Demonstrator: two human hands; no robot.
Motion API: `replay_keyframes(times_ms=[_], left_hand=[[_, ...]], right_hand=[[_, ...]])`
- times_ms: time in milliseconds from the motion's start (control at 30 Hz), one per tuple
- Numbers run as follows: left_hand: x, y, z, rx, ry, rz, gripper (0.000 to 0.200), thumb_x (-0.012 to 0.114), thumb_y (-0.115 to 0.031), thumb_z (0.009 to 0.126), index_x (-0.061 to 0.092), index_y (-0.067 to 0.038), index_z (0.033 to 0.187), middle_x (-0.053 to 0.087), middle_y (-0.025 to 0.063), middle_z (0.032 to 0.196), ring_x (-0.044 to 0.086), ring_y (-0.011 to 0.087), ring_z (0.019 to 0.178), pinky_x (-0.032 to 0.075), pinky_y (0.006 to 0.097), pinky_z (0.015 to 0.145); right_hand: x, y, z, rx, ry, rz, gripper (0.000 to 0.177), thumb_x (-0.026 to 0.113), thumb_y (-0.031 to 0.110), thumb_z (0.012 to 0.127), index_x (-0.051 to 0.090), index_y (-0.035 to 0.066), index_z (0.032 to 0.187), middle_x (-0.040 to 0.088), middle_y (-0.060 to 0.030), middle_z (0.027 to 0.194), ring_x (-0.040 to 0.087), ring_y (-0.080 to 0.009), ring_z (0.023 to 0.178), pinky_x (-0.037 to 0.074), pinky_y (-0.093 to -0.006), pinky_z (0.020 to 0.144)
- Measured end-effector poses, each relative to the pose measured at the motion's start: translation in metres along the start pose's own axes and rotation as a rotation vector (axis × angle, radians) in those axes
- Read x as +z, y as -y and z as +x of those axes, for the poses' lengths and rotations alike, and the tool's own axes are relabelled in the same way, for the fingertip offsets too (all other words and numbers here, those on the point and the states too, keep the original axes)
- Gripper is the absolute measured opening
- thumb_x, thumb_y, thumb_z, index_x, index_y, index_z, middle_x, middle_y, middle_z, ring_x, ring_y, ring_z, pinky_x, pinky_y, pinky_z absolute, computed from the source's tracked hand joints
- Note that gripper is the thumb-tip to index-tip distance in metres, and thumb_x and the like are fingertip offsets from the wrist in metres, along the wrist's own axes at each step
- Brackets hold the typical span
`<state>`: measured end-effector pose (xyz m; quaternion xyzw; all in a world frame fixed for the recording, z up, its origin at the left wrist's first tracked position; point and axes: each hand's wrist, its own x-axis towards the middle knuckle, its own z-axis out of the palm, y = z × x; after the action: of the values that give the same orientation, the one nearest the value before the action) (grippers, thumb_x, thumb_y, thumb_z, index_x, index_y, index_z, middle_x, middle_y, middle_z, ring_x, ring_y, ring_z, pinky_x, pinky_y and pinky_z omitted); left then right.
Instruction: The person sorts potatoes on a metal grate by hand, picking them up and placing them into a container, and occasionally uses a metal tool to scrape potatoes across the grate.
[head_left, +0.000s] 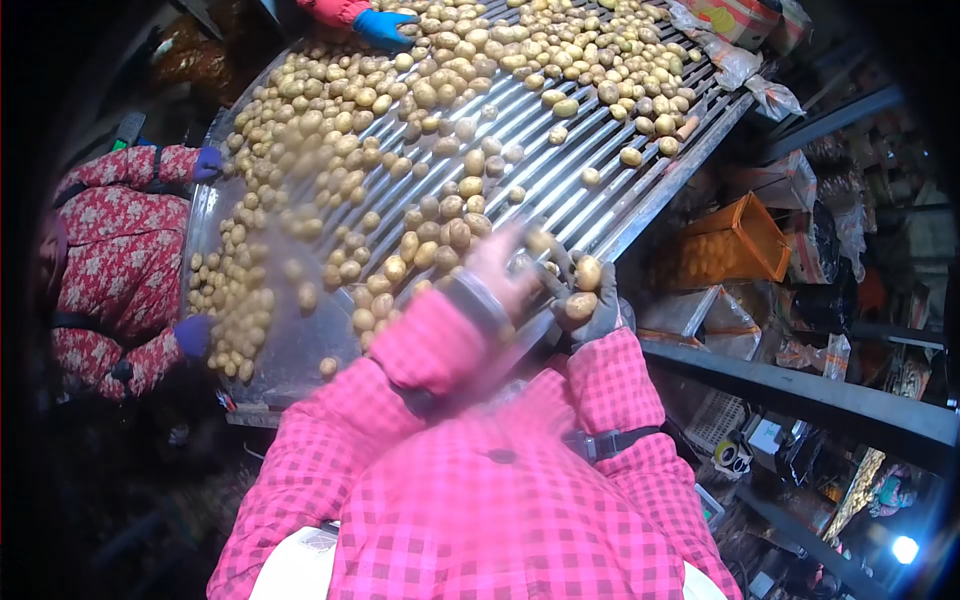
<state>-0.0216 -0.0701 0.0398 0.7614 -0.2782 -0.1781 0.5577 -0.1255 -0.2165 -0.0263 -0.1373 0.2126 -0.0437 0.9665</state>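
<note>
- Slanted roller conveyor (600,215), heaped with potatoes (330,130).
- At far edge, co-worker's floral sleeve (120,230), blue glove (207,163).
- Grey-gloved right hand (592,318) at near edge, grip clenched on two potatoes (580,304).
- Blurred left hand (497,262) above rollers; grip impossible to tell.
</note>
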Motion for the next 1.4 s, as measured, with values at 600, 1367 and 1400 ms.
replay_keyframes(times_ms=[600,1367,1400], left_hand=[[-0.065,0.076,0.001,0.039,0.053,0.969,0.051,0.068,-0.033,0.069,0.055,-0.019,0.116,0.035,0.0089,0.137,0.037,0.0339,0.120,0.033,0.0447,0.099],[-0.071,0.103,-0.011,-0.013,-0.010,0.847,0.047,0.062,-0.021,0.073,0.051,-0.013,0.118,0.050,0.0108,0.119,0.048,0.0302,0.108,0.038,0.0402,0.092],[-0.058,0.105,-0.005,-0.019,-0.004,0.879,0.047,0.060,-0.021,0.074,0.049,-0.015,0.119,0.048,0.0102,0.122,0.047,0.0312,0.107,0.038,0.0412,0.091]], right_hand=[[-0.246,0.071,-0.293,0.217,-0.760,-0.865,0.031,0.046,0.038,0.086,0.055,0.009,0.081,0.055,-0.0116,0.073,0.054,-0.0254,0.067,0.047,-0.0360,0.061],[0.044,-0.016,0.035,-0.331,0.019,-2.670,0.034,0.066,0.023,0.070,0.054,0.009,0.098,0.050,-0.0153,0.104,0.052,-0.0333,0.094,0.044,-0.0409,0.082],[0.045,-0.018,0.037,-0.315,-0.007,-2.689,0.036,0.067,0.023,0.069,0.053,0.008,0.100,0.051,-0.0156,0.103,0.052,-0.0337,0.094,0.044,-0.0409,0.082]])
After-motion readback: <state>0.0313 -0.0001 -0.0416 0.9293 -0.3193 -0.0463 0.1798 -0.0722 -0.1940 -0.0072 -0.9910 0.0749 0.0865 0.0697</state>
